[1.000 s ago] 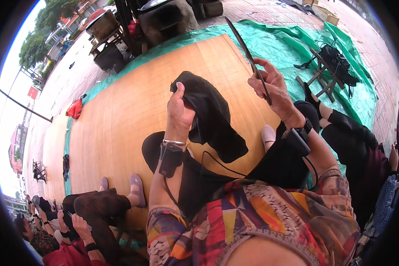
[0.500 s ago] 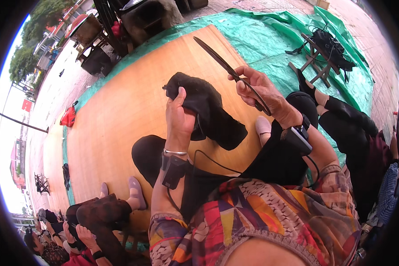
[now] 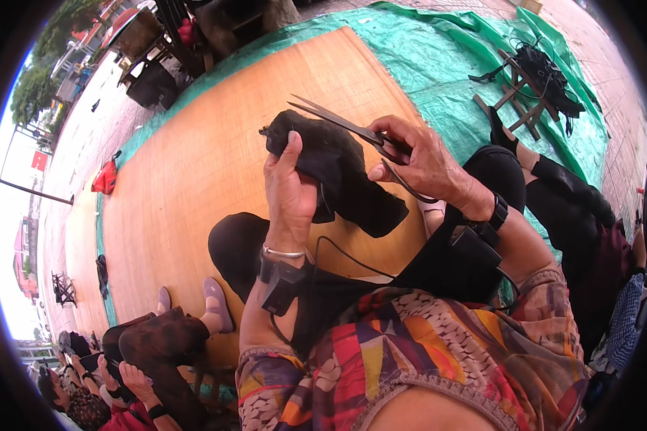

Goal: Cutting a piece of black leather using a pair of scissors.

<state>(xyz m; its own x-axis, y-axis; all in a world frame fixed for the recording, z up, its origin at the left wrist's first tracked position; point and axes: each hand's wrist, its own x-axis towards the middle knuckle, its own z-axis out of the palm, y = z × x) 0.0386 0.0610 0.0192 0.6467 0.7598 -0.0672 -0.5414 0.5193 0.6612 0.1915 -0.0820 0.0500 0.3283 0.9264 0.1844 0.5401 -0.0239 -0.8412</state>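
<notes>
My left hand grips a dark black piece of cloth, thumb on top, with the cloth hanging to the right. My right hand is closed on long dark metal scissors, fingers and thumb at the handles. The slightly parted blades point up and left, over the top of the cloth; whether they touch it I cannot tell. Below both hands are my black-trousered legs. A thin black cable runs from the device on my left wrist across my lap.
A wooden board lies on green tarp. A black bag sits on a folding stool at right. Pots and blackened stove gear stand ahead, a red bag leftward. People sit close on the left and right.
The scissors have swung down and leftward to the cloth, and their blades now show slightly parted. My right hand has tilted with them; my left hand still holds the cloth.
</notes>
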